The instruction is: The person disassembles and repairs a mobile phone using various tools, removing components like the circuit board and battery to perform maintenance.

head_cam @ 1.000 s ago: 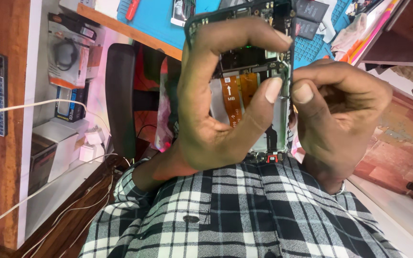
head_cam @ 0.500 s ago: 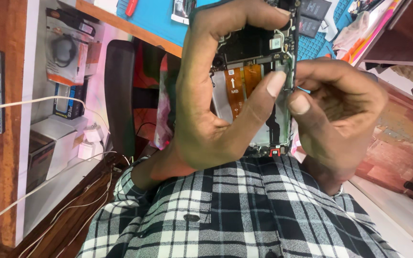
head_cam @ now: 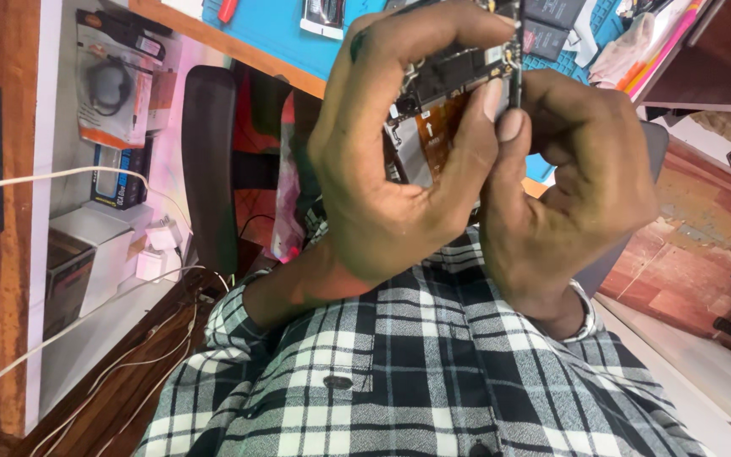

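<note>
My left hand [head_cam: 391,178] wraps around an opened smartphone [head_cam: 437,114], fingers curled over its top and thumb pressed on its right side. The phone's back is off, showing a dark circuit board and an orange-brown inner panel. My right hand [head_cam: 577,186] pinches the phone's right edge, its thumb tip touching my left thumb. I cannot tell whether the right fingers hold a small tool. Both hands are raised above my checked shirt sleeves [head_cam: 399,372].
A blue work mat [head_cam: 272,30] lies on the bench behind the hands, with dark phone parts [head_cam: 552,25] and a red tool handle [head_cam: 228,8] on it. A black chair [head_cam: 209,169], white cables [head_cam: 69,326] and packaged accessories [head_cam: 112,80] are at the left.
Both hands and the phone have risen in view. My right hand has closed in against the phone's right edge, its thumb now beside my left thumb.
</note>
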